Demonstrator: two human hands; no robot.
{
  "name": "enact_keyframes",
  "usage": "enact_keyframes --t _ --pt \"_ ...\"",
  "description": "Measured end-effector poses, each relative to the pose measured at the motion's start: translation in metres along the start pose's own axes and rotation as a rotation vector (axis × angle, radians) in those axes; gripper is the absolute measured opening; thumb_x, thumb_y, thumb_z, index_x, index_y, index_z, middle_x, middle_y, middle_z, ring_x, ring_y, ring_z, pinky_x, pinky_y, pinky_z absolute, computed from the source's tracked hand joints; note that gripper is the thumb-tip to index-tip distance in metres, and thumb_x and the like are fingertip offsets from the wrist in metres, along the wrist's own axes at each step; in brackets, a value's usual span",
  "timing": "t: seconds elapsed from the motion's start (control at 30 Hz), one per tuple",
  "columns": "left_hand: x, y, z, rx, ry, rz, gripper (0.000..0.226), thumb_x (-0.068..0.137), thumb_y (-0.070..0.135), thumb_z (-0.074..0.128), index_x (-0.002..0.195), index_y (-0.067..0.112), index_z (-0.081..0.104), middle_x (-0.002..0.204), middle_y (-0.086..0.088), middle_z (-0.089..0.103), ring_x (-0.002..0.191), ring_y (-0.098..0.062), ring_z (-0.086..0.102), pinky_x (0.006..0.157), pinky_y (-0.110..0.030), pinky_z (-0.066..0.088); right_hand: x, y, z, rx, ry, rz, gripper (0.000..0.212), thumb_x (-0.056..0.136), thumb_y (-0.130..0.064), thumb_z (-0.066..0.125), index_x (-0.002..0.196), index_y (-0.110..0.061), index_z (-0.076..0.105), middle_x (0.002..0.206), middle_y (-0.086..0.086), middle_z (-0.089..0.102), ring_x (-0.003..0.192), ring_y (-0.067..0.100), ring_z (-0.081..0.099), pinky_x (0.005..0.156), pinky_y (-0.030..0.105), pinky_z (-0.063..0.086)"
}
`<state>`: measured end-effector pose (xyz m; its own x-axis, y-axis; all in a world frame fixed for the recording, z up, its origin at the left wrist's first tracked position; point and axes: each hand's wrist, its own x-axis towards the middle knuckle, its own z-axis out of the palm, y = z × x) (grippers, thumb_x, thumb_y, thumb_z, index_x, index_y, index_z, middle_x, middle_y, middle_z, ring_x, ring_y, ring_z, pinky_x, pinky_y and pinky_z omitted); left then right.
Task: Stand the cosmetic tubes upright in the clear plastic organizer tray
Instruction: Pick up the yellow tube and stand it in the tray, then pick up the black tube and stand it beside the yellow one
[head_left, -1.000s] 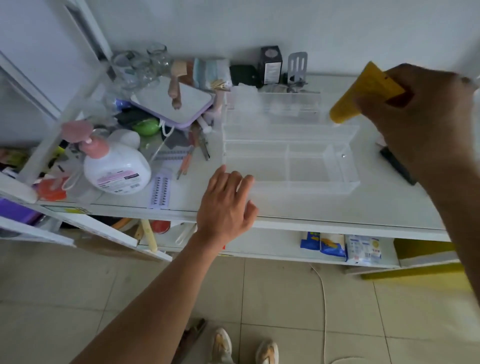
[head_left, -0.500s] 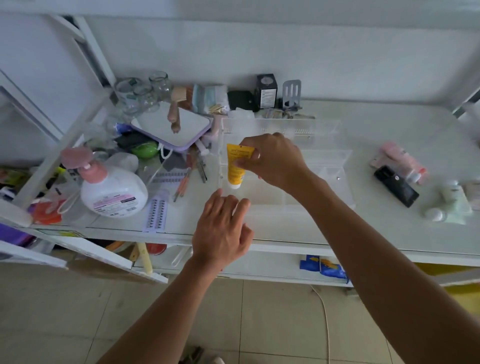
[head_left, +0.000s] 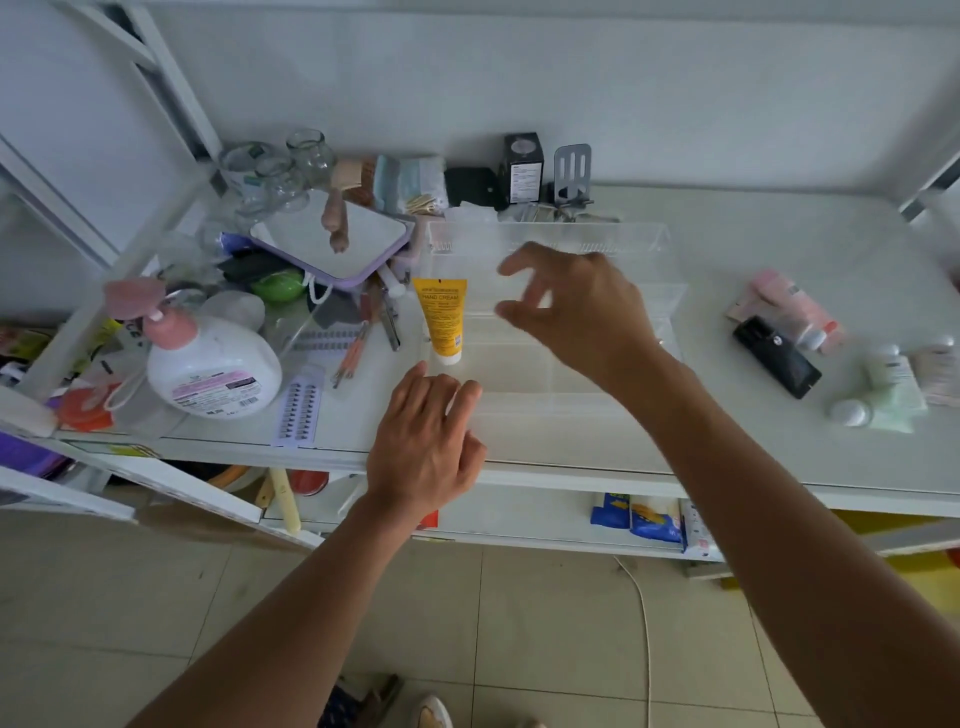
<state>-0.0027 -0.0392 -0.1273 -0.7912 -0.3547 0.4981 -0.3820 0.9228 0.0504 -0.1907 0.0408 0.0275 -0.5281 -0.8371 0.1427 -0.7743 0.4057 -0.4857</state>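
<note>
A yellow hand cream tube (head_left: 443, 321) stands upright on its white cap in the front left corner of the clear plastic organizer tray (head_left: 670, 306). My right hand (head_left: 576, 312) hovers over the tray just right of the tube, fingers spread, holding nothing. My left hand (head_left: 423, 447) rests at the shelf's front edge against the tray's near wall, fingers loosely apart. More tubes lie flat at the right: a pink tube (head_left: 792, 304), a black tube (head_left: 776, 356) and a pale green tube (head_left: 891, 397).
Clutter fills the shelf's left side: a white pump bottle (head_left: 213, 364), a purple-rimmed mirror (head_left: 332, 241), glass jars (head_left: 283, 171), tools and a lash card (head_left: 298, 408). A black box (head_left: 522, 166) stands at the back wall. Below is a lower shelf and tiled floor.
My right hand carried the yellow tube from the upper right down into the tray, stood it upright, then let go and drew back to the right. My left hand stayed put.
</note>
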Motion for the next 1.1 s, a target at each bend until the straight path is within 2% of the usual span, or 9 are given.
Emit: enact_keyframes --t 0.23,0.3,0.4,0.5,0.63,0.77,0.83,1.0,1.1 --pt "0.002 0.004 0.001 0.048 0.009 0.019 0.043 0.085 0.019 0.052 0.123 0.002 0.061 0.105 -0.021 0.067 0.098 -0.041 0.063 0.121 -0.057 0.043 -0.067 0.135 -0.079 -0.262 0.264 0.413 0.027 0.092 -0.034 0.066 0.118 -0.03 0.071 0.108 0.003 0.078 0.106 0.036 0.071 0.089 0.044 0.054" --pt "0.002 0.004 0.002 0.049 0.022 0.016 0.043 0.085 0.019 0.051 0.122 0.0 0.062 0.106 -0.022 0.066 0.097 -0.043 0.062 0.121 -0.058 0.042 -0.082 0.168 -0.08 -0.325 0.235 0.505 0.03 0.093 -0.03 0.065 0.122 -0.022 0.07 0.119 0.013 0.072 0.107 0.043 0.068 0.086 0.046 0.053" --pt "0.001 0.004 0.002 0.06 0.022 0.014 0.045 0.086 0.02 0.049 0.123 -0.002 0.061 0.109 -0.026 0.067 0.1 -0.045 0.063 0.12 -0.06 0.041 -0.094 0.199 -0.069 -0.413 0.137 0.52 0.031 0.093 -0.032 0.067 0.117 -0.014 0.067 0.115 0.018 0.07 0.101 0.042 0.069 0.077 0.042 0.052" --pt "0.002 0.004 0.002 0.074 0.023 0.01 0.046 0.085 0.02 0.048 0.124 -0.002 0.06 0.111 -0.027 0.067 0.103 -0.046 0.061 0.121 -0.059 0.039 -0.091 0.207 -0.06 -0.452 0.124 0.502 0.034 0.094 -0.036 0.067 0.12 -0.014 0.065 0.111 0.017 0.071 0.097 0.039 0.07 0.072 0.038 0.047" --pt "0.002 0.004 0.003 0.098 0.039 0.01 0.047 0.085 0.021 0.046 0.124 -0.002 0.058 0.11 -0.027 0.067 0.103 -0.046 0.06 0.12 -0.057 0.038 -0.076 0.208 -0.052 -0.539 0.122 0.527 0.048 0.095 -0.044 0.066 0.128 -0.011 0.058 0.123 0.019 0.062 0.103 0.044 0.068 0.078 0.044 0.05" --pt "0.003 0.003 0.002 0.103 0.025 0.004 0.046 0.084 0.02 0.046 0.123 -0.002 0.058 0.11 -0.026 0.067 0.105 -0.044 0.056 0.121 -0.056 0.037 -0.071 0.211 -0.043 -0.582 0.109 0.548 0.045 0.093 -0.029 0.069 0.13 -0.007 0.054 0.125 0.021 0.059 0.102 0.046 0.068 0.07 0.04 0.037" --pt "0.002 0.003 0.001 0.103 0.03 0.006 0.045 0.084 0.02 0.047 0.121 -0.002 0.06 0.109 -0.024 0.067 0.104 -0.042 0.056 0.121 -0.056 0.037 -0.074 0.211 -0.036 -0.59 0.127 0.523 0.043 0.092 -0.022 0.067 0.13 -0.007 0.051 0.128 0.024 0.058 0.094 0.047 0.07 0.066 0.039 0.037" --pt "0.003 0.004 -0.001 0.094 0.016 -0.004 0.044 0.081 0.019 0.051 0.121 0.001 0.06 0.106 -0.021 0.065 0.1 -0.04 0.057 0.122 -0.056 0.038 -0.082 0.207 -0.03 -0.536 0.167 0.46 0.043 0.09 -0.032 0.062 0.123 -0.009 0.047 0.111 0.023 0.064 0.074 0.043 0.069 0.058 0.035 0.037" --pt "0.003 0.003 -0.003 0.094 -0.014 -0.011 0.045 0.08 0.019 0.054 0.121 0.003 0.059 0.106 -0.02 0.065 0.1 -0.04 0.058 0.122 -0.055 0.04 -0.084 0.18 -0.043 -0.308 0.367 0.501 0.031 0.094 -0.037 0.058 0.109 -0.01 0.056 0.089 0.018 0.067 0.066 0.033 0.057 0.058 0.031 0.033"
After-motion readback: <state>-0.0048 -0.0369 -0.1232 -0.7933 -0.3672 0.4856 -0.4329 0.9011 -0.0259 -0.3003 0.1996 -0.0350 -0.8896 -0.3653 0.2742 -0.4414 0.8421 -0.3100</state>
